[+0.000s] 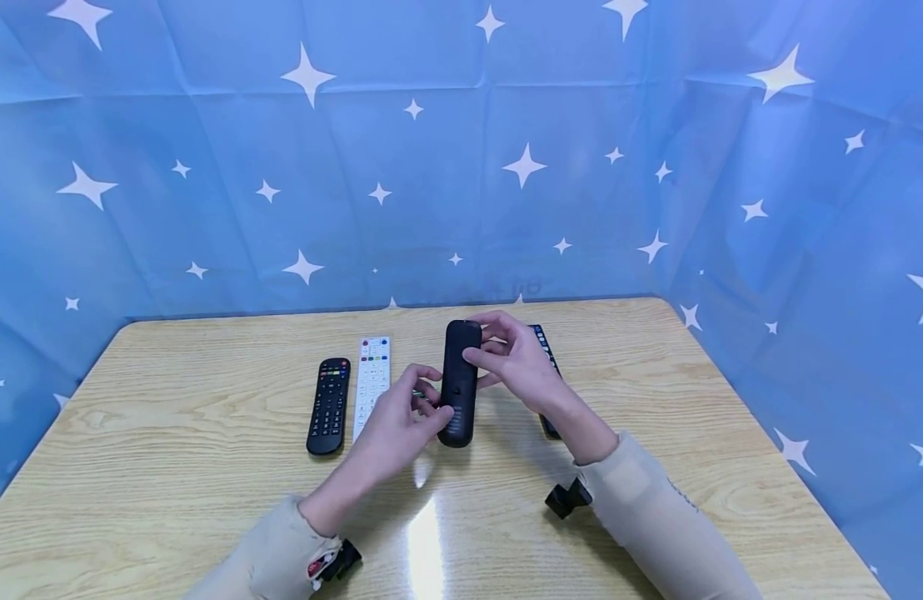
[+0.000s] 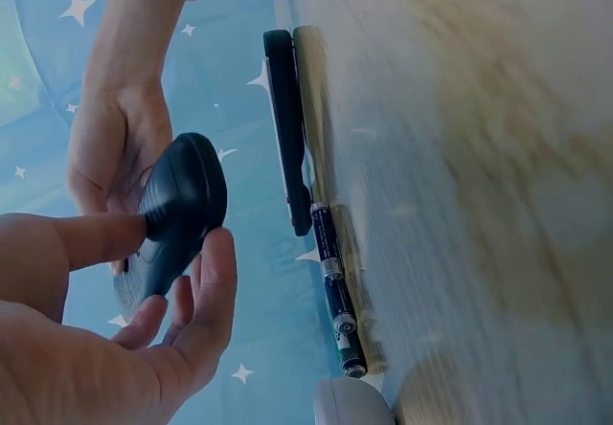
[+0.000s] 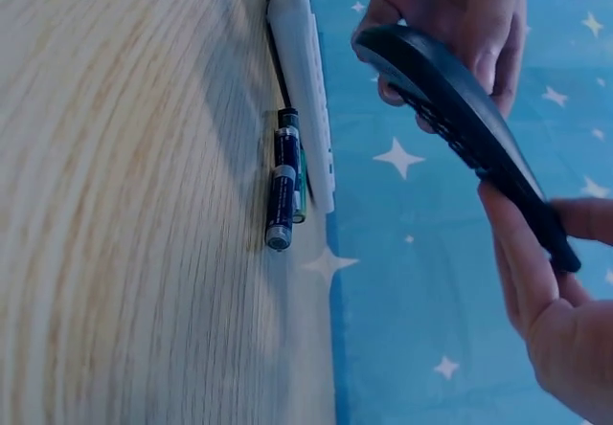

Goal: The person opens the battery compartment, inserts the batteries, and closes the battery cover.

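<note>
A black remote control [image 1: 459,383] is held above the table with its back towards the head camera. My left hand [image 1: 394,429] grips its lower end, thumb on the back and fingers underneath. Near the top end, my right hand [image 1: 520,360] pinches it between the thumb and the fingers. The right wrist view shows the keys of the same remote [image 3: 460,119] facing down. Several small batteries [image 3: 283,190] lie on the tabletop below, also seen in the left wrist view as dark batteries [image 2: 330,243] in a row. In the head view they are mostly hidden by the left hand.
On the wooden table [image 1: 169,500], a black remote with coloured keys [image 1: 330,407] and a white remote [image 1: 371,379] lie left of the hands. Another dark remote [image 1: 546,350] is partly covered by the right hand and wrist. A blue star-patterned curtain [image 1: 431,167] stands behind.
</note>
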The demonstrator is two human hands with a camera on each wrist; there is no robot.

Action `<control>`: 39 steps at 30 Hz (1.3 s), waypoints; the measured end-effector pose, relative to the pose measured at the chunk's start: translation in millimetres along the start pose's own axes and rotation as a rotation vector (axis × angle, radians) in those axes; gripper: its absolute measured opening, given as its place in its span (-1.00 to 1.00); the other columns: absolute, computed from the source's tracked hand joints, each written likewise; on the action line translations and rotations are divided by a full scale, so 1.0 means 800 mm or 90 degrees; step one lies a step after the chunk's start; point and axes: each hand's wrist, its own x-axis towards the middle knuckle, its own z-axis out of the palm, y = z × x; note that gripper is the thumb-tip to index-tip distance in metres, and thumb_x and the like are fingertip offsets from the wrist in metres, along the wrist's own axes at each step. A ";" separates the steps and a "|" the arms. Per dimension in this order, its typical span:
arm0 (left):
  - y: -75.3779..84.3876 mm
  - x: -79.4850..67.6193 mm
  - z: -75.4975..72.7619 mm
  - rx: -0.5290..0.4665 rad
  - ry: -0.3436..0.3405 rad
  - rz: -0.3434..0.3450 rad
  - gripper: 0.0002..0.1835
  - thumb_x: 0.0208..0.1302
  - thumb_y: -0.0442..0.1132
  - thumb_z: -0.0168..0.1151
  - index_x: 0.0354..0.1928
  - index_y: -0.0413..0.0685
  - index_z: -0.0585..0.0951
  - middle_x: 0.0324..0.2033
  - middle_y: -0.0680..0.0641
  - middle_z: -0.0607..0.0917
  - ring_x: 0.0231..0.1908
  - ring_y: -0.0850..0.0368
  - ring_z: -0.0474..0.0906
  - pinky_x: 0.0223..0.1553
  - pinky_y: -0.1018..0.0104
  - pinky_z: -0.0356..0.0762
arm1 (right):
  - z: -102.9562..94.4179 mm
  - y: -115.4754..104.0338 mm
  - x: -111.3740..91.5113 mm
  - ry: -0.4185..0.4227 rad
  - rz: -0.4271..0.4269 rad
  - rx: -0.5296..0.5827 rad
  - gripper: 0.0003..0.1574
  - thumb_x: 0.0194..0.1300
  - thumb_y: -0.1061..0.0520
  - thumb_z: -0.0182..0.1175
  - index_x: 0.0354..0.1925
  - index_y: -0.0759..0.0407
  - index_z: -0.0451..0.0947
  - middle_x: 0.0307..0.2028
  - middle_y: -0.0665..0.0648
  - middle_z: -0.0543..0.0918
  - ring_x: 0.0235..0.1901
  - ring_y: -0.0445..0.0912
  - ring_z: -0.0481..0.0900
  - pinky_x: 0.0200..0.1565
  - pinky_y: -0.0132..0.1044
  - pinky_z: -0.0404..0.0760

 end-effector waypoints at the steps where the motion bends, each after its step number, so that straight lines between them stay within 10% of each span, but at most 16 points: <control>1: 0.000 0.000 0.000 0.017 0.006 0.010 -0.58 0.33 -0.35 0.37 0.19 -0.10 0.51 -0.19 -0.05 0.62 -0.27 0.12 0.60 -0.34 0.25 0.61 | 0.000 0.000 0.000 0.001 0.002 0.005 -0.39 0.38 0.37 0.27 0.34 0.24 0.39 0.02 0.36 0.47 -0.06 0.14 0.67 -0.24 0.12 0.75; 18: 0.008 -0.001 0.006 0.070 0.015 0.011 -0.18 0.03 -0.14 0.67 0.29 -0.20 0.44 -0.14 -0.04 0.56 -0.25 0.12 0.55 -0.27 0.26 0.65 | 0.013 0.002 -0.002 0.027 -0.019 0.006 -0.42 0.37 0.26 0.36 0.27 0.26 0.39 -0.02 0.33 0.50 -0.07 0.11 0.68 -0.21 0.09 0.76; 39: 0.005 0.001 0.007 0.022 0.013 -0.010 -0.32 0.24 -0.29 0.50 0.35 -0.21 0.41 -0.08 -0.09 0.62 -0.11 0.03 0.64 -0.14 0.17 0.67 | 0.010 0.003 -0.007 -0.043 -0.030 -0.075 -0.26 0.34 0.24 0.40 0.40 0.13 0.37 0.20 0.26 0.57 0.13 0.14 0.59 0.04 -0.02 0.69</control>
